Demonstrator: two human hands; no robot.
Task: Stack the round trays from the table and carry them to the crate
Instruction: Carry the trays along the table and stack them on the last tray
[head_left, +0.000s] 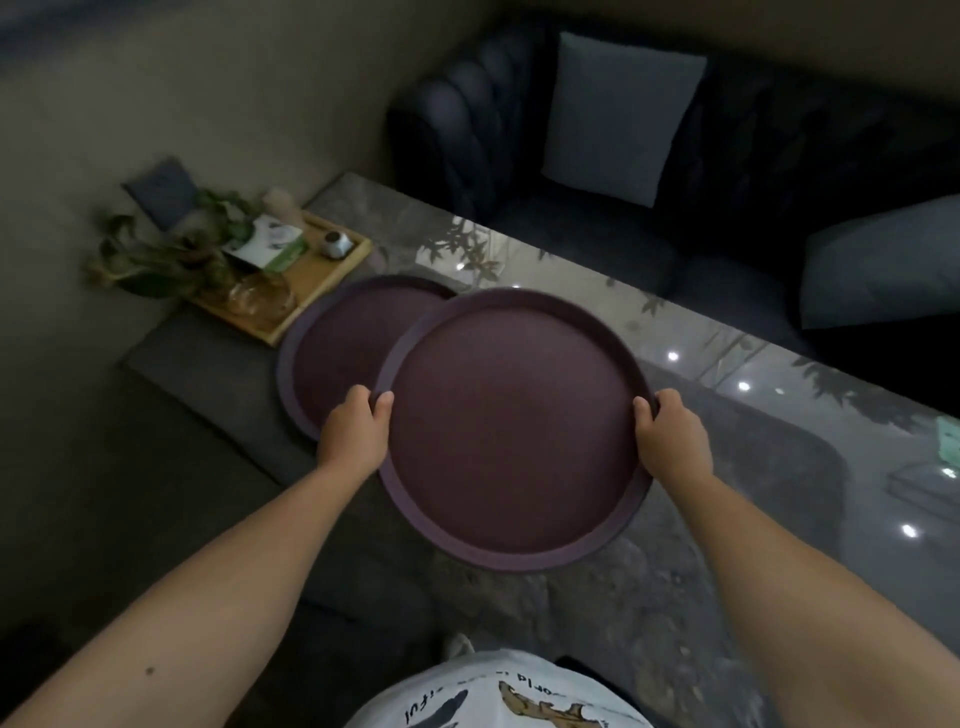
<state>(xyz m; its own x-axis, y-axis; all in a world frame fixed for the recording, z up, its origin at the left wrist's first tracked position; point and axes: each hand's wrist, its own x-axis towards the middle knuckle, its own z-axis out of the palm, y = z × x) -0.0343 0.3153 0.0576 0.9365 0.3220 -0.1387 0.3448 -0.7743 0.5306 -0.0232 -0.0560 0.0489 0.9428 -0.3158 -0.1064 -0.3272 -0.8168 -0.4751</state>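
I hold a round dark-purple tray (511, 431) by its two sides, lifted a little above the table. My left hand (356, 428) grips its left rim, thumb over the edge. My right hand (670, 441) grips its right rim the same way. A second round purple tray (337, 353) lies flat on the table behind and to the left. The held tray overlaps its right part and hides it. No crate is in view.
The glossy stone table (701, 374) runs from far left to near right. A wooden tray (332, 275) with a plant, a glass jar and small items sits at its far-left end. A dark sofa (753, 197) with grey cushions stands beyond the table.
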